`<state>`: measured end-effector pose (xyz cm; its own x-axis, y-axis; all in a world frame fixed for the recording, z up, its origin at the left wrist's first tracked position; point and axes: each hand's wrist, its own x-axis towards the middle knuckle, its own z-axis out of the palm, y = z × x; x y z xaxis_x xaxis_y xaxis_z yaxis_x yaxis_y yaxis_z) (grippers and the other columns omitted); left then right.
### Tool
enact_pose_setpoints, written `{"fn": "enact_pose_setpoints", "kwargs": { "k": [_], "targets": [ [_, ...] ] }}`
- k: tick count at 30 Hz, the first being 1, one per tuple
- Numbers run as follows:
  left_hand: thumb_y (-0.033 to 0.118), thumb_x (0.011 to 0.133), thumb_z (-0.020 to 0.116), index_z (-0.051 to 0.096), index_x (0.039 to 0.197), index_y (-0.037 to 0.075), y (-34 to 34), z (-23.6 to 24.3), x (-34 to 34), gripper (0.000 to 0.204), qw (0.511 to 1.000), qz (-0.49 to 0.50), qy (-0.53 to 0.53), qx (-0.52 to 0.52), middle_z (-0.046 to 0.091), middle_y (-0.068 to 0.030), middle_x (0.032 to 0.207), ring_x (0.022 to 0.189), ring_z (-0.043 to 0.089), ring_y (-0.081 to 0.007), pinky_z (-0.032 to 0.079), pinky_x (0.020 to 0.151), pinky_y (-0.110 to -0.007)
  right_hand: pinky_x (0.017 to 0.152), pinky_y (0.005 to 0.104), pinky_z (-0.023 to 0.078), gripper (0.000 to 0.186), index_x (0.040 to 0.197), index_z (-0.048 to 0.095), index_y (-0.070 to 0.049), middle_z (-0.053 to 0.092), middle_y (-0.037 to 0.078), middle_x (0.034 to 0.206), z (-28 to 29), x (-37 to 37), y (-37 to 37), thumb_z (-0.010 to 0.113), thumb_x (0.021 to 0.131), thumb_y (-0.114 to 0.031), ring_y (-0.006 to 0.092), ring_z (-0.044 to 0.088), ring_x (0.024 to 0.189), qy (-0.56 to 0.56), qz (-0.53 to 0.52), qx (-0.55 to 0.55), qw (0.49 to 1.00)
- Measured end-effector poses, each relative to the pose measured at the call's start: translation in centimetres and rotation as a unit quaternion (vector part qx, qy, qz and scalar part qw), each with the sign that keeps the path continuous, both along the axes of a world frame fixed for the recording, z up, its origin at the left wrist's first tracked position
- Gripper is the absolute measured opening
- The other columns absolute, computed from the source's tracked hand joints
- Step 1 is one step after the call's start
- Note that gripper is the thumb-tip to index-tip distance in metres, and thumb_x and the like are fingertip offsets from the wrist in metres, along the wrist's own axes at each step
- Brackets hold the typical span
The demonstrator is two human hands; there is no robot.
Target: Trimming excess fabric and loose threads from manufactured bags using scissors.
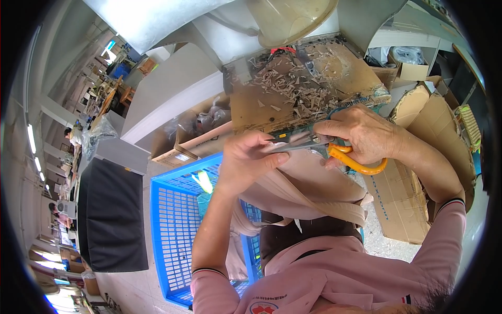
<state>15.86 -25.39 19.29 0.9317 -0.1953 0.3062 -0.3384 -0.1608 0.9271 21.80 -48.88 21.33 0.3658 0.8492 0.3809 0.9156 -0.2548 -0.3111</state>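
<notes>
My right hand is closed around scissors with orange handles. Their blades point left, toward my left hand, and lie along the upper edge of a beige fabric piece. That edge is pinched between my left thumb and fingers. A small strip at the blades is blurred. The fabric looks like a bag or a similar sewn item, with long beige straps hanging over my lap toward a blue plastic basket.
Beyond my hands, a worn brown work surface carries many beige scraps. Cardboard boxes stand at the right. An open carton with plastic-wrapped things sits under a grey table. A black-covered block is at the left.
</notes>
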Motion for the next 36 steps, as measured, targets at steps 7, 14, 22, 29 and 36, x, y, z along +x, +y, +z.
{"fn": "enact_pose_setpoints", "kwargs": {
  "k": [7, 14, 22, 29, 36],
  "targets": [
    [-0.001, 0.065, 0.070, 0.058, 0.076, 0.002, 0.1, -0.2, 1.7, 0.016, 1.000, -0.015, 0.023, -0.004, 0.055, 0.0031, 0.071, 0.067, 0.048, -0.0042, 0.041, 0.061, -0.020, 0.047, 0.0306, 0.042, 0.041, 0.091, 0.052, -0.004, 0.054, 0.010, 0.059, -1.9, 0.7, -1.5, 0.070, 0.066, -0.032, 0.0259, 0.054, 0.050, 0.049, -0.016, 0.062, 0.997],
    [0.001, 0.063, 0.072, 0.057, 0.082, 0.003, 0.1, -1.0, 3.3, 0.024, 0.999, -0.011, 0.031, -0.031, 0.057, 0.0008, 0.069, 0.062, 0.050, -0.0027, 0.038, 0.054, -0.016, 0.061, 0.0326, 0.045, 0.058, 0.107, 0.050, -0.003, 0.056, 0.016, 0.082, -3.7, 0.9, -3.1, 0.072, 0.064, -0.036, 0.0267, 0.055, 0.069, 0.175, -0.078, 0.104, 0.976],
    [0.001, 0.064, 0.070, 0.034, 0.113, 0.003, -2.0, 0.4, 3.7, 0.060, 0.994, -0.016, 0.109, 0.028, 0.055, -0.0055, 0.075, 0.075, 0.052, -0.0086, 0.042, 0.065, -0.021, 0.058, 0.0341, 0.044, 0.059, 0.104, 0.053, -0.004, 0.057, 0.012, 0.075, -1.5, 1.7, -2.3, 0.072, 0.061, -0.040, 0.0251, 0.057, 0.066, 0.104, -0.107, -0.016, 0.989],
    [0.001, 0.065, 0.069, 0.032, 0.118, 0.001, -2.8, 0.1, 4.1, 0.065, 0.993, -0.034, 0.111, 0.008, 0.058, -0.0070, 0.075, 0.072, 0.054, -0.0091, 0.043, 0.064, -0.020, 0.050, 0.0339, 0.042, 0.049, 0.095, 0.057, -0.006, 0.055, 0.009, 0.064, -0.4, 2.6, -2.4, 0.073, 0.061, -0.037, 0.0221, 0.055, 0.053, 0.092, -0.039, 0.017, 0.995],
    [0.002, 0.065, 0.069, 0.034, 0.118, 0.001, -2.8, 0.1, 4.0, 0.063, 0.995, -0.030, 0.095, 0.024, 0.058, -0.0070, 0.075, 0.073, 0.054, -0.0091, 0.043, 0.064, -0.020, 0.050, 0.0341, 0.041, 0.046, 0.092, 0.056, -0.006, 0.054, 0.008, 0.059, -1.1, 2.6, -3.2, 0.073, 0.061, -0.035, 0.0228, 0.055, 0.054, 0.037, -0.061, -0.014, 0.997]
  ]
}}
